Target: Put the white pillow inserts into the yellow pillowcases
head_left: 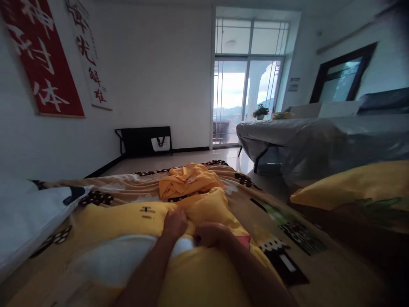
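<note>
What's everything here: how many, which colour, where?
Yellow printed fabric: count unclear, yellow, under hands
Orange cloth: one, orange, blanket's far side
Patterned blanket: one, tan-brown, beneath fabric
White fabric item: one, white, left
Yellow cushion: one, yellow, right
Scrolls: two, red and white, left wall
Black panel: one, black, back wall
Bag: one, white, at panel
Glass door: one, clear, back wall
Plastic-covered table: one, grey, right
Potted plant: one, green, table's far end
Dark-framed pane: one, black, right wall
Left hand: one, on fabric
Right hand: one, on fabric
</note>
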Demonstrator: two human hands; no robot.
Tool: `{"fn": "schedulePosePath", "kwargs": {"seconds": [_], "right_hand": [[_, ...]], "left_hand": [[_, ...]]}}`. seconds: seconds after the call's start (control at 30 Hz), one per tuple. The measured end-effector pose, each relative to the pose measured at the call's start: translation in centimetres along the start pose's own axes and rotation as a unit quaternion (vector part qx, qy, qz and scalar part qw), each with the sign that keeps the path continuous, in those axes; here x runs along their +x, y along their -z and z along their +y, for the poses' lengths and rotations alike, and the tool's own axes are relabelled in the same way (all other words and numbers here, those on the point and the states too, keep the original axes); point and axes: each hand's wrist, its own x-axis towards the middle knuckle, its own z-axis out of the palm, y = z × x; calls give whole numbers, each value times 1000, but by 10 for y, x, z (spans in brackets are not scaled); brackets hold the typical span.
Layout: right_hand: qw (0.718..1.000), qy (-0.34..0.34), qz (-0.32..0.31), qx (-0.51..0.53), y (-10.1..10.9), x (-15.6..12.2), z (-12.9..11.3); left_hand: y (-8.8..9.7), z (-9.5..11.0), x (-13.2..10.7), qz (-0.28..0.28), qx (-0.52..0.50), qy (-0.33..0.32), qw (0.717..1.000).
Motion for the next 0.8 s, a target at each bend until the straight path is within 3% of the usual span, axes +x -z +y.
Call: {"fn": "schedulePosePath", "kwargs": {"seconds": [0.07, 0.17, 0.3, 0.43, 0.53, 0.63, 0.67, 0.73, 0.8], "right_hand": [[998, 9, 61, -32, -11, -2, -1], [990, 11, 121, -75, -13, -7, -10], [988, -18, 132, -80, -3, -18, -21], [984, -23, 161, -69, 7, -30, -19], [972, -38, 231, -25, 18, -43, -11], [938, -105, 328, 29, 32, -61, -3], [928, -128, 348, 47, 35, -67, 0], [916, -166, 357, 75, 40, -76, 5], [915, -185, 349, 80, 39, -80, 8]], "left_hand": [[-33, -21, 2, -14, -20, 13, 1000], [-54, -37, 12, -16, -55, 22, 998], [-50, -37, 20, 15, -100, 27, 995], [-28, -32, 11, 103, -119, 16, 987], [-4, -21, -9, 266, -133, -112, 948], [18, -2, -36, 429, -133, -309, 838], [23, 5, -45, 443, -134, -357, 811], [29, 18, -62, 434, -137, -423, 783], [30, 27, -73, 383, -140, -448, 796]]}}
